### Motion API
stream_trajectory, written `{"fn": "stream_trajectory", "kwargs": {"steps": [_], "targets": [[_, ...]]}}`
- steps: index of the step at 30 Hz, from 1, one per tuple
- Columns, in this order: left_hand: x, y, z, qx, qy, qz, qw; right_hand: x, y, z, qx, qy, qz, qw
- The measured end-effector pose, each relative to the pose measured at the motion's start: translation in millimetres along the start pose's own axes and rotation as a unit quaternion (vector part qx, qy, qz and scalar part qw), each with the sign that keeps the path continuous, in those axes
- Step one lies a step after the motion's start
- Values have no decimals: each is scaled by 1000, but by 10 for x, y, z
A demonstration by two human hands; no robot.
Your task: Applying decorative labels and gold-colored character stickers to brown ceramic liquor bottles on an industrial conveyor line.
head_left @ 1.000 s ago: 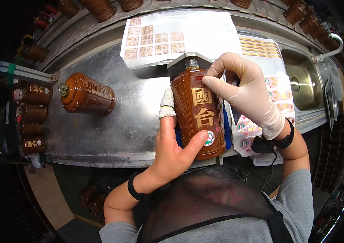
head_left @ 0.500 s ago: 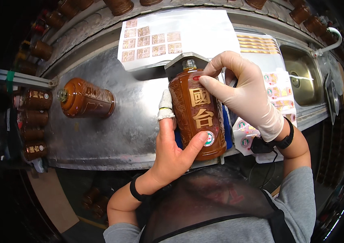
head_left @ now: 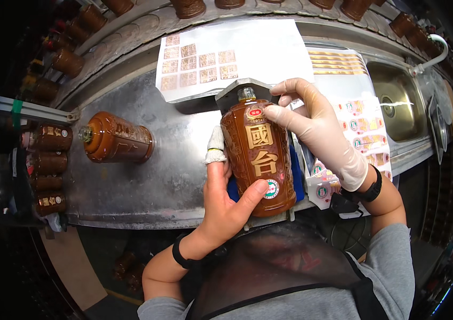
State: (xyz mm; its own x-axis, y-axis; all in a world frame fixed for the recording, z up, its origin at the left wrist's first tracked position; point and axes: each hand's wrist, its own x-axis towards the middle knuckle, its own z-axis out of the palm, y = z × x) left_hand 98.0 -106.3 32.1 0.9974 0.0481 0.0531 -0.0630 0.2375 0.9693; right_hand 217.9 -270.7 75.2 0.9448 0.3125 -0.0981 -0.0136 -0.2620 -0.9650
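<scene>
Past the left edge of the surface (head_left: 167, 170), several brown bottles (head_left: 50, 168) sit in a row. On the left part of the surface is a single amber bottle (head_left: 122, 141), its neck toward the left; whether it stands or lies is hard to tell. Along the far edge, left of the middle and across it, spreads a white sheet (head_left: 269, 53) bearing small square stickers (head_left: 207, 66). Near the front edge, right of the middle, the left hand (head_left: 223, 205) grips the large bottle (head_left: 246, 160), thumb on its front beside a round green-and-white sticker (head_left: 271, 189), fingers along its left side, one in a white knit sleeve (head_left: 215, 145). This bottle lies front up, neck toward the far edge, above blue padding (head_left: 297, 176). Over its upper right, the gloved right hand (head_left: 320, 128) has thumb and forefinger parted, the thumb beside a red oval emblem (head_left: 255, 112). Farther right are sheets of coloured stickers (head_left: 368, 125), then a metal sink (head_left: 392, 88) toward the far right corner.
</scene>
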Motion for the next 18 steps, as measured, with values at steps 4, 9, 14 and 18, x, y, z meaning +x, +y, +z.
{"fn": "stream_trajectory", "kwargs": {"steps": [4,9,14,18], "targets": [[-13,1,-16,31,-9,-7,999,22,4,24,-20,0,0,1000],[-23,17,-46,47,-30,-39,998,40,-11,38,-15,-4,1,1000],[1,12,-29,28,-26,-22,999,47,13,26,13,1,5,1000],[146,82,-98,-6,-4,-16,1000,15,42,-50,17,-6,14,1000]]}}
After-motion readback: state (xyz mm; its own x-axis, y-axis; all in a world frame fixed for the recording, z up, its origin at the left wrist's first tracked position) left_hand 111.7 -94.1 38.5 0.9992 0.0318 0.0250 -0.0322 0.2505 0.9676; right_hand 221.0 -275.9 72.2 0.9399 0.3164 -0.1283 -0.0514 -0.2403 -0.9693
